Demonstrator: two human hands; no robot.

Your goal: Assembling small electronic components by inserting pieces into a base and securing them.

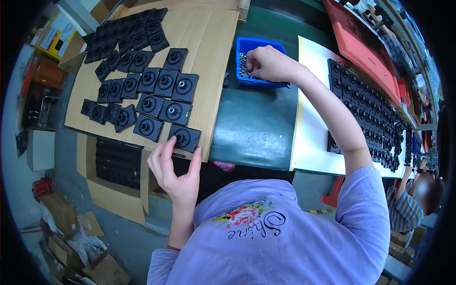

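Two grips are yours here, one on each side of the work. Your left grip [178, 178] is grasping one black square piece [185, 138] with a round hub, fingers on its left side and thumb at its right corner. That piece lies at the near right corner of one tan board [211, 40]. Behind it and off to its left you have about eighteen more pieces [148, 125] spread loosely; two show a bright metal ring in the hub. The far cluster [109, 37] is packed too tightly to count.

Your right grip [273, 65] has its fingers bent down inside one blue bin [263, 84], among small metal parts [243, 67] too many to count; you cannot tell from this view whether the fingertips are closed on one.

The bin sits on the green counter [251, 128], between the board and one white sheet [311, 145]. That sheet carries rows of black parts [365, 107], dozens of them, with one long red tray [363, 54] beyond. Below your board, one open carton [114, 202] contains dark items. One co-worker [404, 210] in a striped top is at the far right.
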